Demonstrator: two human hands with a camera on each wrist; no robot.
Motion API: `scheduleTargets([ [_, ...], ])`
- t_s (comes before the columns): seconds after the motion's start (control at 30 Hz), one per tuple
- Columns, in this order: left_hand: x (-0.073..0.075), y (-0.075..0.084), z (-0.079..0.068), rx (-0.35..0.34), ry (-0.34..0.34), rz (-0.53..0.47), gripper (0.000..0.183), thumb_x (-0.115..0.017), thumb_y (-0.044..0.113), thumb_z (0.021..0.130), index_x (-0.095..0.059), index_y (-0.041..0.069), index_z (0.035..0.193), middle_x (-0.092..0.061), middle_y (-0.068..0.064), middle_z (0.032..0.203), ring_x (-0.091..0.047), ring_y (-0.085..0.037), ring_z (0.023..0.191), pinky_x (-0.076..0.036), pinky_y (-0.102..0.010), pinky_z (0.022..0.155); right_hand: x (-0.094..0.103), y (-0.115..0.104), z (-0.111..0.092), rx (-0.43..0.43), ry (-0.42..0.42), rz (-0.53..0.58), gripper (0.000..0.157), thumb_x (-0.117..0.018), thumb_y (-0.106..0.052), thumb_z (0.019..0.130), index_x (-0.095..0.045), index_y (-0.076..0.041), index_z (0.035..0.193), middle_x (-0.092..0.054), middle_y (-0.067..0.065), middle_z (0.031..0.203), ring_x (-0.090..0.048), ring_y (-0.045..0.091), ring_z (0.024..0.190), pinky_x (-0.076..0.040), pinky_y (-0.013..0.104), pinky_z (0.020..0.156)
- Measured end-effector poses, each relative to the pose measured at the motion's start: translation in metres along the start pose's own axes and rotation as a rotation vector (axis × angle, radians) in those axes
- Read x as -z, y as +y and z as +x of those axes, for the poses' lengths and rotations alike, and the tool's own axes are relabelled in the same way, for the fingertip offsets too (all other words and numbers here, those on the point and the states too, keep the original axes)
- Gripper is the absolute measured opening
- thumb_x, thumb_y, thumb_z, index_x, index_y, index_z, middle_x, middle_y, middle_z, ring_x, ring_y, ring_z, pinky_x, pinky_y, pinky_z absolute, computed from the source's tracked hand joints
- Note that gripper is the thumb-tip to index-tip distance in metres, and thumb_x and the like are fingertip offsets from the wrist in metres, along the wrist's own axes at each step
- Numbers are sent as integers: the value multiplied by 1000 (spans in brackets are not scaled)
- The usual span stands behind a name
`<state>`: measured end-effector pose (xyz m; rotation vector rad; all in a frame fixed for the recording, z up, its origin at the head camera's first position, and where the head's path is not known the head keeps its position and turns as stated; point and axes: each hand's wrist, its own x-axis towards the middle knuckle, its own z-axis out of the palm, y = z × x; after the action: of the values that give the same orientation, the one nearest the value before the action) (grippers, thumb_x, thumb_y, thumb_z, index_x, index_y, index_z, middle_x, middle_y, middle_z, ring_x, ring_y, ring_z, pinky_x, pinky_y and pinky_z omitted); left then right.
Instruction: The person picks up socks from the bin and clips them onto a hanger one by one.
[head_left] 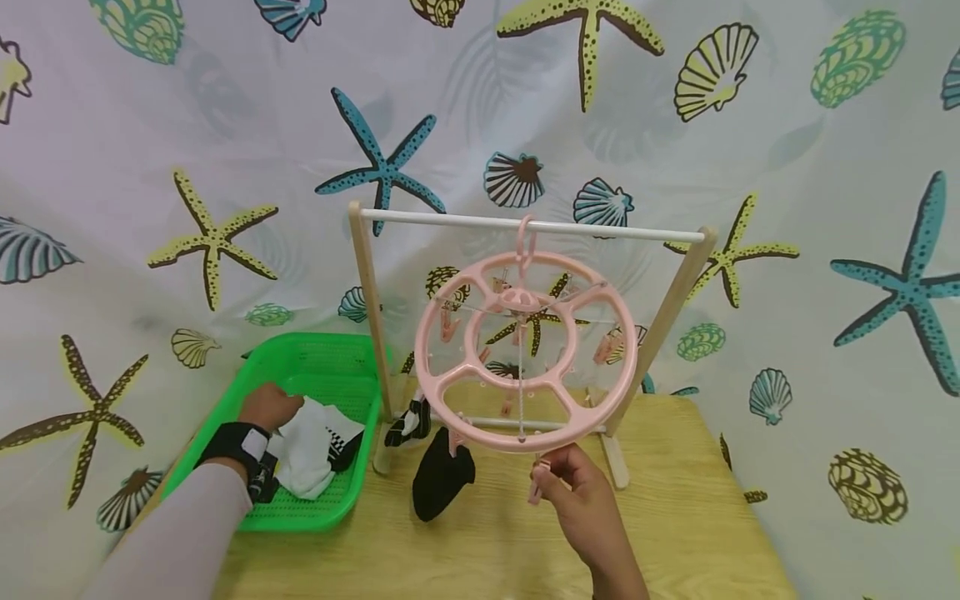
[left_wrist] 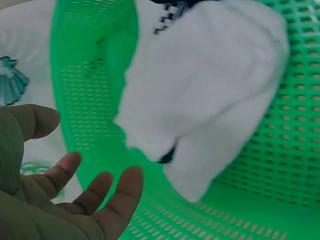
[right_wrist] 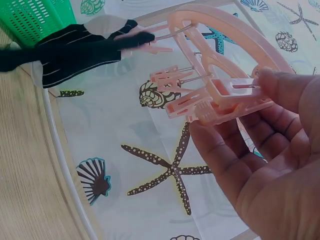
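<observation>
So the left hand [head_left: 272,406] is over the left side of the green basket [head_left: 326,521], fingers spread loosely near the white sock [head_left: 306,454], with a small gap to it in the wrist view. Basket walls box that hand in, and the rack's left post [head_left: 369,308] is right by the rim on its right, so sideways room is kinda tight.

Right hand [head_left: 581,492] has way more room: table [head_left: 690,500] surface stretches out on both sides, and the table's right edge is well off to its right. It's pinching a pink clothespin [head_left: 538,485] just under the near rim of the round hanger [head_left: 450,396], which hangs from the white rod [head_left: 442,219] above that hand.

Count: 1 basket, 1 hanger, 2 rack posts, 2 socks clipped up between the hands, a plain black sock [head_left: 438,479] and a black-and-white sock [head_left: 409,422] behind it. In the basket I make out the white one plus some checkered fabric [head_left: 339,442]; can't tell exactly how many are piled there. Several more clothespins dangle, too overlapped to count.
</observation>
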<state>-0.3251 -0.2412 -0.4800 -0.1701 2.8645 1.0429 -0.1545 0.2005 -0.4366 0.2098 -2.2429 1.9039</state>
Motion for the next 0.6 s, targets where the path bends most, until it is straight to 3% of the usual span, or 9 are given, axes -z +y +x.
scheduleTargets([
  [0.03,-2,-4,1,54,-34,-30,38,-52,23,94,-52,-11,77,-48,-17,68,-52,-32,62,-45,-39,55,0,0,0,8,0,-3,15,-67,-12,95,-59,-1,90,-61,11,79,-62,23,74,-53,33,65],
  [0.1,-6,-9,1,156,-102,-139,50,-49,25,95,-52,-22,112,-54,-34,101,-58,-45,92,-52,-43,67,0,1,1,24,5,-10,13,-67,-11,95,-59,-2,90,-61,10,78,-62,23,74,-53,33,66],
  [0.17,-12,-12,0,269,-155,-278,70,-46,28,98,-27,-22,142,-35,-42,137,-43,-54,123,-53,-47,82,0,1,1,34,1,-6,13,-68,-10,94,-59,-2,90,-61,10,79,-62,23,73,-53,33,65],
  [0.23,-18,-13,2,362,-178,-402,76,-42,30,99,-12,-20,148,-16,-42,149,-27,-54,136,-51,-48,90,-1,2,1,39,-7,-4,13,-68,-10,94,-59,-1,90,-61,11,79,-62,23,73,-53,33,66],
  [0.33,-28,-11,5,410,-151,-484,76,-41,29,100,-8,-18,149,-11,-40,153,-23,-51,139,-53,-44,87,-1,2,1,37,-13,-6,14,-68,-10,94,-58,-1,90,-61,11,79,-63,22,72,-53,32,65],
  [0.5,-43,-8,10,472,2,-529,71,-43,24,97,-17,-19,148,-25,-39,146,-42,-45,119,-55,-33,67,1,1,2,36,-4,-9,14,-68,-10,94,-59,0,91,-61,11,79,-63,22,72,-53,33,66],
  [0.6,-48,-10,12,501,62,-537,70,-45,21,96,-19,-20,146,-29,-38,142,-45,-44,113,-54,-32,62,1,1,3,25,-10,-11,15,-68,-11,94,-59,0,91,-60,11,80,-62,23,73,-53,33,67],
])
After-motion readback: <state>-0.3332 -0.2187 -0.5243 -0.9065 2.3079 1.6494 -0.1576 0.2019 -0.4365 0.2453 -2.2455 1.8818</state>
